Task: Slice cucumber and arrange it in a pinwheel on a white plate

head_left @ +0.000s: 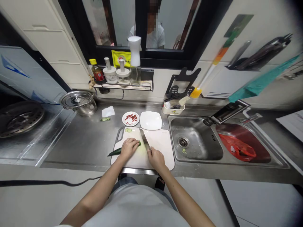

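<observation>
On a white cutting board (163, 142) lies a dark green cucumber (115, 152), its tapered end sticking out past the board's left edge. My left hand (129, 147) is closed over the cucumber near its cut end. In my right hand (156, 158) is the handle of a kitchen knife (144, 138); the blade points away from me, just right of the cucumber's cut end. A few pale cucumber slices (128, 130) rest at the board's upper left. Behind the board stand a small plate of red pieces (131, 119) and a white square plate (151, 120).
To the right is a steel sink (196, 135) with a red plastic bag (239, 149) in its second basin. A lidded steel pot (79, 102) stands at the left, near a white tissue (108, 111). A wall rack (123, 86) holds seasoning jars. Beyond the window is a person's white shirt (155, 36).
</observation>
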`<state>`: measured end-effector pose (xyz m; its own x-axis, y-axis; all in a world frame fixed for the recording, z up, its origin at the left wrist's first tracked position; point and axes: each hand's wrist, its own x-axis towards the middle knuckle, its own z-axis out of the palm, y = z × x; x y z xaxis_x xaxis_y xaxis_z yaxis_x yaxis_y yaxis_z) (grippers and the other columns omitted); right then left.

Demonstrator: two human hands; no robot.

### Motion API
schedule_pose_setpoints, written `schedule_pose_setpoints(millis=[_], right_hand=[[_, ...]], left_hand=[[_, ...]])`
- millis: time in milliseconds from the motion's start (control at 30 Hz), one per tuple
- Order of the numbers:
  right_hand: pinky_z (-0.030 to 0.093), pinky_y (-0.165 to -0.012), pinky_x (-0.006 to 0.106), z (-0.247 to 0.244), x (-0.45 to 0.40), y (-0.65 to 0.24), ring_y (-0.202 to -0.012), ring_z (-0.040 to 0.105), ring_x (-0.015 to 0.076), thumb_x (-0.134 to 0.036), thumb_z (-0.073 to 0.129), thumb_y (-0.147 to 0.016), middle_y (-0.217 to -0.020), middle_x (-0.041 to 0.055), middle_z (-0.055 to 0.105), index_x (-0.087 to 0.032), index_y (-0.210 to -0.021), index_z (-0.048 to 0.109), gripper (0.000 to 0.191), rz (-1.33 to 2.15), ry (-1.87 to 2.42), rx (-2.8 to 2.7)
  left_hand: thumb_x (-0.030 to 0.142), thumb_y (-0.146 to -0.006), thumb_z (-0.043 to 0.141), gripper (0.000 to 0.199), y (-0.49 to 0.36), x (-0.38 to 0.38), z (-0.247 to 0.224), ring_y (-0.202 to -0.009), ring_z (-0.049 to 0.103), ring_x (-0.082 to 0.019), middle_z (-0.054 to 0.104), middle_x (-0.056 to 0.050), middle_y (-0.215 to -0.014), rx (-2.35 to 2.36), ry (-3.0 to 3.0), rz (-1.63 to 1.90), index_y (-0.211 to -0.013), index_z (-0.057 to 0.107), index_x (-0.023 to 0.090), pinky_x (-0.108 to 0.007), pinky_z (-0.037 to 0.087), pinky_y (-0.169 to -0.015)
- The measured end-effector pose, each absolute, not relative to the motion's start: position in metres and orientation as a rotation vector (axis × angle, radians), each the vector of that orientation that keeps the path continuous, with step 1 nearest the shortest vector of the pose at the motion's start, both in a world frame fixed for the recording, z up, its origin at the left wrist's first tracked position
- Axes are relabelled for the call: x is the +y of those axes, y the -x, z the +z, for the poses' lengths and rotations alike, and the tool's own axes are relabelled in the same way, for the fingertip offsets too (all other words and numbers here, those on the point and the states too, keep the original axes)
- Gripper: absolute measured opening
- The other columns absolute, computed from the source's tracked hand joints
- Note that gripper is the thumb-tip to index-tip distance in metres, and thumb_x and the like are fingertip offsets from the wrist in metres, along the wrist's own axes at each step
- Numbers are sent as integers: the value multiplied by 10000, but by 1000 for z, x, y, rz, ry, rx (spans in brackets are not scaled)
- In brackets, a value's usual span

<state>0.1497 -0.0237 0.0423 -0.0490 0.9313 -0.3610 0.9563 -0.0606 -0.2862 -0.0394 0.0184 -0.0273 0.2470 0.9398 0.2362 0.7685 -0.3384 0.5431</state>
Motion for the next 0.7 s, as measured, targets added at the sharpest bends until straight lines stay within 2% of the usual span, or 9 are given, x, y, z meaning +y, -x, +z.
schedule_pose_setpoints(millis=[300, 700], right_hand=[[411, -765, 277, 56, -18, -136, -962, 646, 214, -282, 305, -989, -1030, 132, 697, -161, -1142, 584, 341, -780, -2023, 2076], [431, -781, 289, 57, -19, -133, -984, 647, 233, -251, 310, -983, -1042, 151, 693, -136, -1159, 591, 351, -821, -1997, 2071]], left_hand=[[326, -931, 513, 246, 41, 18, -36, -919, 581, -184, 671, -58, -956, 1559, -2214, 679, -1041, 720, 251, -327, 445, -836], [310, -926, 522, 230, 39, 18, -35, -908, 575, -183, 657, -56, -946, 1554, -2242, 696, -1028, 718, 248, -318, 440, -826]])
